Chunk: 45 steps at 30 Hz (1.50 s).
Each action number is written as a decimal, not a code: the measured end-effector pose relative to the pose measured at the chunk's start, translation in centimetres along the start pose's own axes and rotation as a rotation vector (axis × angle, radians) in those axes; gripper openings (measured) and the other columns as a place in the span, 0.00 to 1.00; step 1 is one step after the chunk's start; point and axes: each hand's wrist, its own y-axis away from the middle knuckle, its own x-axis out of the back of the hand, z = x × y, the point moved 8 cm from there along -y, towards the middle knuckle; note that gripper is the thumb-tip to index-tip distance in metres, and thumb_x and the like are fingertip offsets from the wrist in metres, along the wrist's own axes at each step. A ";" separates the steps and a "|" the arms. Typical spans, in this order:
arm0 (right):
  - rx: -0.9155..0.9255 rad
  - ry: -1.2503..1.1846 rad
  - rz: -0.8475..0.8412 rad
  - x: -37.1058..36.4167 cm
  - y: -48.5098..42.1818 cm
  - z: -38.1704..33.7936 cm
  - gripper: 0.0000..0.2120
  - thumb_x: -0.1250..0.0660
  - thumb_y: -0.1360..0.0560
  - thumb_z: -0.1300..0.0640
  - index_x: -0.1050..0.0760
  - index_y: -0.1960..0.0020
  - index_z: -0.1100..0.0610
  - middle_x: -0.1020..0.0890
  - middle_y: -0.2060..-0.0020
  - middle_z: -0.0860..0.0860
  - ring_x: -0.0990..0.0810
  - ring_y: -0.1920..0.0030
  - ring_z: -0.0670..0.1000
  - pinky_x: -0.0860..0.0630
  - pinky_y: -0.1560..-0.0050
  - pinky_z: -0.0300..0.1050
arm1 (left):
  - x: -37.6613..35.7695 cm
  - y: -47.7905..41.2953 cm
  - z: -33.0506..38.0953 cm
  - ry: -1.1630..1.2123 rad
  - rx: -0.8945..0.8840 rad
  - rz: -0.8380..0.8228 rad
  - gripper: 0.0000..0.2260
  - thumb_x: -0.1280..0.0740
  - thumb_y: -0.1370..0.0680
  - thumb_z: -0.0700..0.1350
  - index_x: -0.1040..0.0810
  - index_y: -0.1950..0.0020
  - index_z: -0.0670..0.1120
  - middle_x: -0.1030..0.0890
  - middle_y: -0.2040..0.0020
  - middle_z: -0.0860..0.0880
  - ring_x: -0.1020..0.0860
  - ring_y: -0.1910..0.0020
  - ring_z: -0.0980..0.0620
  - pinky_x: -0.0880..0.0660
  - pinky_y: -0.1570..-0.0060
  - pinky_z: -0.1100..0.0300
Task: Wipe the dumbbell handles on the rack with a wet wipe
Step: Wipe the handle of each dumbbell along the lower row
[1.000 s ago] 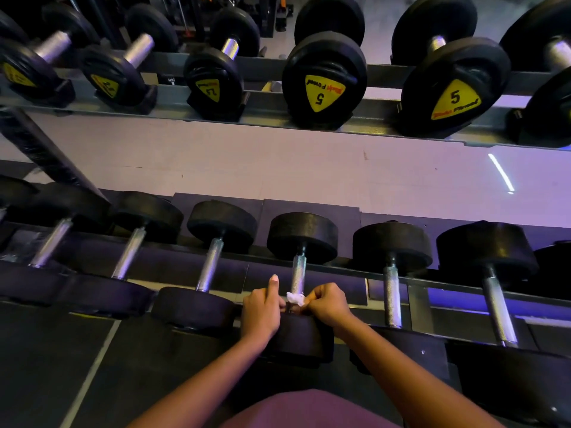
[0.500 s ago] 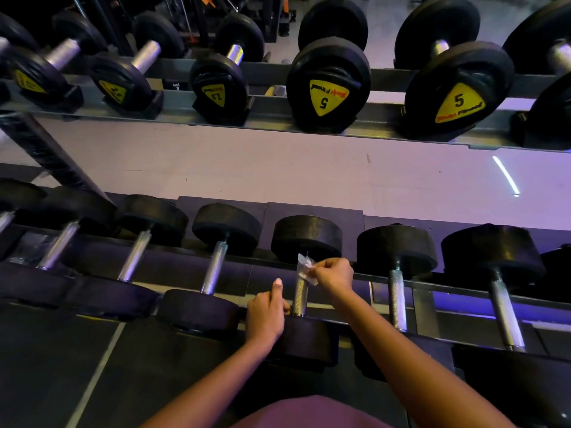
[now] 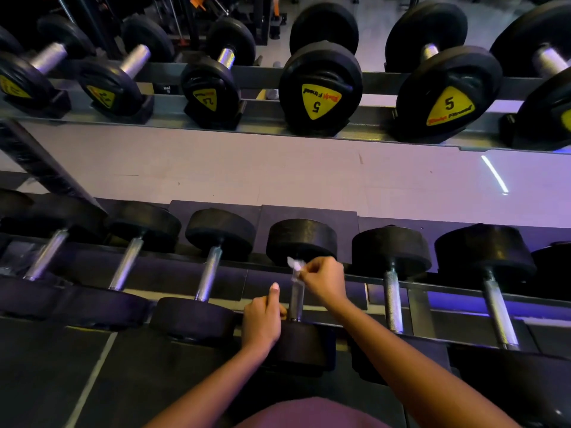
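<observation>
right hand (image 3: 324,279) pinching wet wipe (image 3: 295,265) at far end of dumbbell handle (image 3: 296,296) on lower rack (image 3: 417,287) | left hand (image 3: 262,322) curled by near end, one finger up, can't tell if gripping | progress guess: mid-handle, other handles (image 3: 393,301) likely left, unclear which are done tbh

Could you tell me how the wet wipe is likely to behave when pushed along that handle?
Probably floppy: the wet wipe bunches into a wad where the right hand pinches it. Likely very light: a pinch alone holds it. It may drag on the metal handle.
</observation>
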 end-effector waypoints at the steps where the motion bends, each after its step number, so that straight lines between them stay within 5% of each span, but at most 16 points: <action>1: 0.032 0.018 0.022 0.1 -0.5 -0.5 0.06 0.27 0.28 0.59 0.21 0.62 0.54 0.19 0.66 0.46 0.20 0.62 0.43 0.22 0.59 0.37 | 0.0 0.1 0.1 -0.002 0.003 0.001 0.29 0.47 0.18 0.57 0.20 0.70 0.45 0.18 0.67 0.47 0.21 0.62 0.49 0.28 0.57 0.55; 13: 0.019 0.222 -0.286 -3.2 2.5 2.7 0.10 0.22 0.34 0.52 0.17 0.58 0.57 0.17 0.60 0.48 0.20 0.60 0.42 0.25 0.63 0.34 | -0.1 -0.4 -0.8 -0.042 0.026 0.029 0.28 0.47 0.19 0.60 0.20 0.66 0.44 0.17 0.62 0.44 0.20 0.56 0.43 0.25 0.54 0.51; 17: 0.052 0.110 -0.115 -1.1 0.8 1.4 0.04 0.24 0.31 0.56 0.17 0.62 0.56 0.16 0.65 0.49 0.18 0.62 0.43 0.18 0.56 0.45 | -0.3 -0.4 -1.0 -0.039 0.039 0.024 0.30 0.47 0.19 0.61 0.19 0.67 0.43 0.17 0.64 0.46 0.20 0.59 0.46 0.24 0.53 0.50; 21: 0.056 0.005 0.028 0.6 -1.3 0.2 0.04 0.25 0.29 0.58 0.19 0.61 0.53 0.17 0.65 0.47 0.19 0.63 0.43 0.18 0.58 0.41 | -0.2 -0.2 -0.7 -0.025 0.053 -0.002 0.30 0.47 0.19 0.61 0.20 0.69 0.43 0.18 0.66 0.48 0.21 0.62 0.49 0.25 0.55 0.52; 25: 0.054 0.071 -0.031 -0.2 -0.9 0.8 0.05 0.24 0.31 0.57 0.19 0.61 0.54 0.18 0.65 0.47 0.19 0.62 0.44 0.25 0.64 0.33 | 0.0 0.0 -0.4 -0.020 0.051 0.005 0.29 0.48 0.19 0.60 0.20 0.68 0.44 0.18 0.66 0.48 0.21 0.62 0.50 0.26 0.57 0.54; 32: 0.011 0.169 -0.228 -1.8 3.0 3.5 0.09 0.20 0.37 0.54 0.18 0.66 0.57 0.16 0.66 0.50 0.19 0.63 0.44 0.25 0.63 0.35 | -0.2 -0.5 -0.7 -0.040 0.023 0.018 0.29 0.47 0.19 0.59 0.18 0.67 0.44 0.17 0.64 0.47 0.20 0.57 0.46 0.28 0.55 0.54; 35: -0.059 0.057 -0.226 -1.5 2.7 4.2 0.06 0.21 0.36 0.60 0.18 0.67 0.56 0.16 0.68 0.50 0.17 0.63 0.47 0.19 0.60 0.41 | -0.3 -0.4 -0.5 -0.018 0.019 -0.001 0.28 0.46 0.18 0.58 0.18 0.69 0.46 0.17 0.65 0.48 0.20 0.59 0.47 0.29 0.56 0.55; 39: -0.186 -0.214 -0.007 -0.3 -0.2 4.3 0.09 0.22 0.34 0.62 0.19 0.69 0.55 0.16 0.69 0.51 0.17 0.63 0.51 0.17 0.57 0.50 | -0.2 -0.1 0.0 -0.014 0.005 -0.028 0.28 0.47 0.18 0.57 0.19 0.69 0.46 0.18 0.66 0.50 0.21 0.61 0.50 0.29 0.56 0.56; 45: -0.289 -0.434 -0.006 -1.0 -1.3 4.5 0.05 0.24 0.32 0.65 0.20 0.60 0.60 0.16 0.62 0.54 0.17 0.60 0.52 0.23 0.65 0.41 | -0.6 -0.1 -0.4 -0.006 0.011 -0.074 0.27 0.48 0.18 0.58 0.19 0.68 0.47 0.17 0.65 0.50 0.21 0.60 0.51 0.29 0.55 0.56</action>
